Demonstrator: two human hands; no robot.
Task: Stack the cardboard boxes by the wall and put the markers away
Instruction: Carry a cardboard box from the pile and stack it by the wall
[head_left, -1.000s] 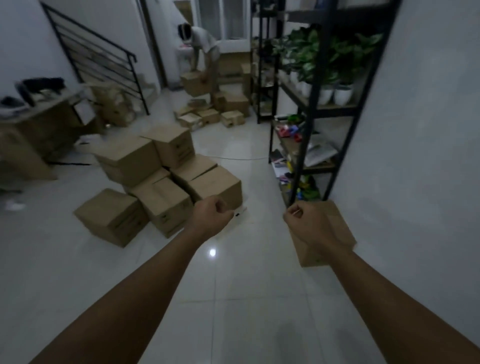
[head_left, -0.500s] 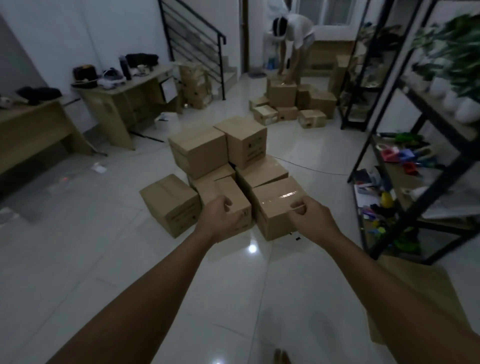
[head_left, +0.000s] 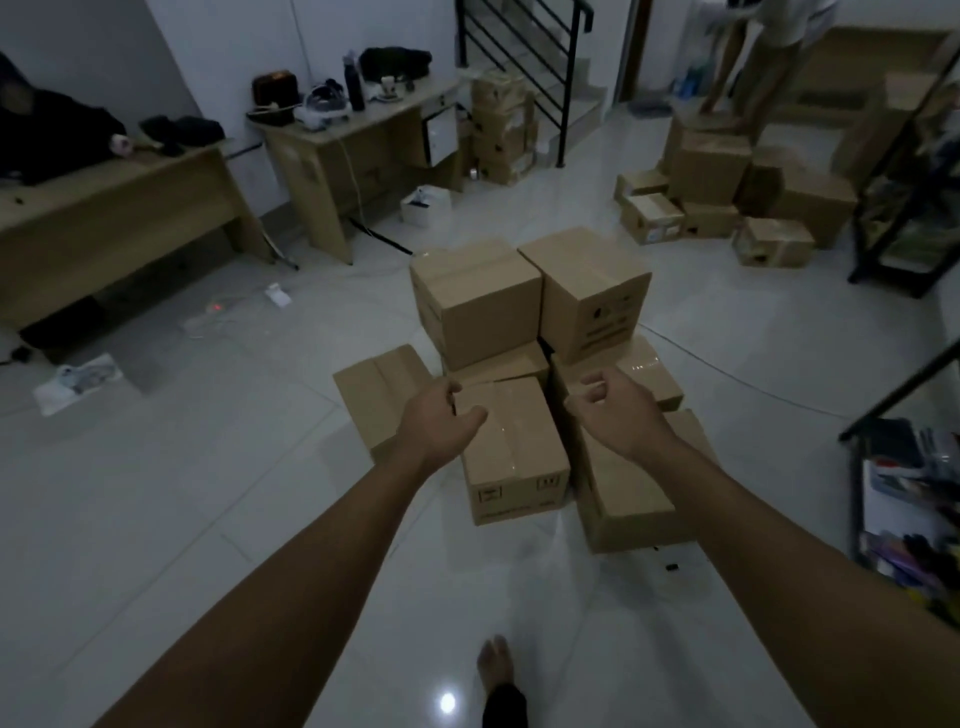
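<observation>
Both arms reach out over a cluster of cardboard boxes standing on the tiled floor in the middle of the room, and the step in hand looks like taking up the nearest one to carry to the wall. The left hand (head_left: 441, 415) hovers at the left top edge of the front box (head_left: 511, 452), fingers loosely curled and holding nothing; the right hand (head_left: 618, 410) is likewise half-curled and empty, above the gap between that box and the low box (head_left: 631, 499) to its right. Neither grip has closed on cardboard, though whether the left fingers touch the edge I cannot tell. To do this well, I would spread the hands to opposite sides of the front box, low on its walls rather than on the taped top seam, and lift it straight up before turning, since it stands tight against its neighbours. The two upper boxes (head_left: 530, 296) rest on others behind it, so dragging the front box may shake them; a clean vertical lift avoids that. A thin cable (head_left: 753, 379) runs across the floor to the right, worth stepping over while carrying. The markers appear to be among the clutter on the shelf (head_left: 914, 519) at the right edge, too blurred to pick out
</observation>
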